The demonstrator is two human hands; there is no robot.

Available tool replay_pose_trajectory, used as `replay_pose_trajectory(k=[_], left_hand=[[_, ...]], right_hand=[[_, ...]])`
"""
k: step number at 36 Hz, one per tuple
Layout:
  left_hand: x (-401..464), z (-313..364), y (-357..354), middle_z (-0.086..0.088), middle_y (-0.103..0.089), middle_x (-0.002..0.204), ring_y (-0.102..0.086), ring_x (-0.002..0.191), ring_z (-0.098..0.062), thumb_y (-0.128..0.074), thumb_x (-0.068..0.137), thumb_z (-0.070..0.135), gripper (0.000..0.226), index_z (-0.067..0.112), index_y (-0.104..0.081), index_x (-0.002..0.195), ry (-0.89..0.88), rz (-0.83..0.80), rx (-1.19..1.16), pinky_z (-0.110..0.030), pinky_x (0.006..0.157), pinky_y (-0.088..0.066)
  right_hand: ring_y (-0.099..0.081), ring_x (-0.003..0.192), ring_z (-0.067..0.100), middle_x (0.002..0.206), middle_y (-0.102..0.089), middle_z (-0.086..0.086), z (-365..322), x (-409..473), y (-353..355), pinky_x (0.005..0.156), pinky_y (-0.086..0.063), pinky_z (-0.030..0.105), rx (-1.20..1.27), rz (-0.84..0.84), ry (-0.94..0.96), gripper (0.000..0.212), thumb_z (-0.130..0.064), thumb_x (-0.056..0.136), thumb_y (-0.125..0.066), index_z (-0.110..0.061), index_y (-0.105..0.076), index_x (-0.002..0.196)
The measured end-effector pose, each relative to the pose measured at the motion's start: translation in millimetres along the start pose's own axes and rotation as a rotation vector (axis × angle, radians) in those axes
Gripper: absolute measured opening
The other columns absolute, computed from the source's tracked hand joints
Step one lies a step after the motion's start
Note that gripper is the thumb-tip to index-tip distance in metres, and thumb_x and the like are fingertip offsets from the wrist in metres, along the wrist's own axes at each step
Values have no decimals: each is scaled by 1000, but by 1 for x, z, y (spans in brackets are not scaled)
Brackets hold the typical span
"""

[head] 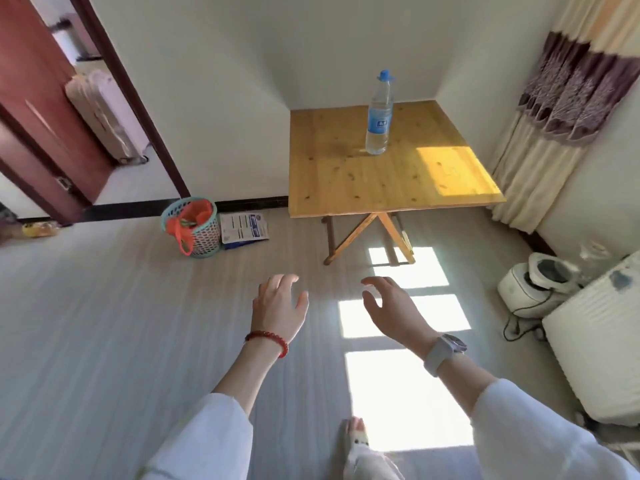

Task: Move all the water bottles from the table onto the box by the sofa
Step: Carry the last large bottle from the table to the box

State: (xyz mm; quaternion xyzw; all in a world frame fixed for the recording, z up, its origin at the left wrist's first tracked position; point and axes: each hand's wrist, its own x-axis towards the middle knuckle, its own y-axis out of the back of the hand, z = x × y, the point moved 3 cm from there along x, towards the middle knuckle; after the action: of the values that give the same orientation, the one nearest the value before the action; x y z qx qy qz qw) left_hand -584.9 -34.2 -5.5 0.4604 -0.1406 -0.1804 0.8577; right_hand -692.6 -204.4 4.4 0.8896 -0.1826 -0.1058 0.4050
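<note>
One clear water bottle (379, 114) with a blue cap and blue label stands upright on the wooden folding table (346, 178) in the room's far corner. My left hand (278, 308), with a red bead bracelet on the wrist, and my right hand (393, 308), with a watch on the wrist, are held out in front of me over the floor, well short of the table. Both hands have relaxed, spread fingers and hold nothing. The box and the sofa are out of view.
A teal mesh bin (194, 227) with an orange bag stands by the wall left of the table, a flat packet (245, 230) beside it. An open doorway (104, 133) is at the left. A white appliance (535, 282) with a cord and a white unit (599, 344) sit at right.
</note>
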Motion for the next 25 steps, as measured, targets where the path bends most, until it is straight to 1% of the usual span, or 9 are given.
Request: replay_pose_trajectory(k=[4, 6, 9, 13, 16, 19, 23, 25], left_hand=[[96, 0, -18, -8, -55, 122, -44, 116, -24, -55, 87, 26, 34, 12, -55, 118, -17, 24, -49, -29, 92, -38], [147, 2, -25, -8, -55, 122, -44, 117, -24, -55, 87, 27, 35, 12, -54, 118, -28, 30, -53, -29, 93, -37], [229, 9, -36, -7, -54, 124, -45, 119, -22, -53, 88, 29, 37, 12, -52, 120, -24, -9, -64, -31, 96, -38], [334, 25, -47, -4, -53, 124, -44, 119, -19, -51, 89, 32, 38, 14, -50, 123, -47, -36, -66, -25, 92, -35], [396, 34, -56, -4, -54, 122, -46, 116, -17, -51, 90, 33, 38, 16, -49, 124, -63, -46, -90, -22, 89, -35], [450, 42, -75, -4, -53, 126, -46, 118, -18, -50, 90, 34, 40, 16, -48, 125, -86, -91, -122, -28, 94, -39], [524, 56, -104, -4, -54, 127, -48, 117, -17, -49, 91, 34, 40, 15, -48, 125, -146, -145, -178, -23, 91, -38], [563, 63, -121, -3, -53, 128, -49, 116, -16, -49, 90, 35, 39, 15, -48, 125, -160, -176, -213, -24, 90, -39]], right_hand=[[-54, 116, 26, 128, -55, 10, 20, 98, 2, 96, -40, 30, 30, 38, -28, 34, -21, 93, -46, -9, -51, 125], [-55, 114, 26, 127, -56, 12, 31, 150, 6, 96, -42, 31, 54, 69, -48, 34, -19, 92, -47, -8, -51, 125], [-55, 113, 29, 124, -58, 15, 47, 230, 18, 94, -45, 36, 108, 96, -86, 34, -16, 91, -49, -6, -51, 123], [-57, 109, 29, 120, -60, 16, 62, 327, 41, 89, -42, 31, 147, 161, -148, 34, -15, 91, -50, -7, -50, 123], [-56, 111, 27, 122, -58, 15, 69, 385, 56, 93, -43, 34, 173, 179, -186, 36, -18, 92, -48, -8, -46, 127], [-57, 110, 25, 125, -56, 13, 82, 436, 68, 93, -44, 34, 176, 193, -216, 39, -21, 93, -47, -10, -42, 130], [-55, 114, 23, 130, -52, 11, 107, 500, 82, 98, -45, 40, 174, 225, -262, 43, -25, 94, -44, -13, -36, 135], [-54, 115, 23, 132, -51, 11, 121, 531, 86, 99, -45, 41, 187, 252, -289, 45, -25, 94, -43, -14, -34, 137]])
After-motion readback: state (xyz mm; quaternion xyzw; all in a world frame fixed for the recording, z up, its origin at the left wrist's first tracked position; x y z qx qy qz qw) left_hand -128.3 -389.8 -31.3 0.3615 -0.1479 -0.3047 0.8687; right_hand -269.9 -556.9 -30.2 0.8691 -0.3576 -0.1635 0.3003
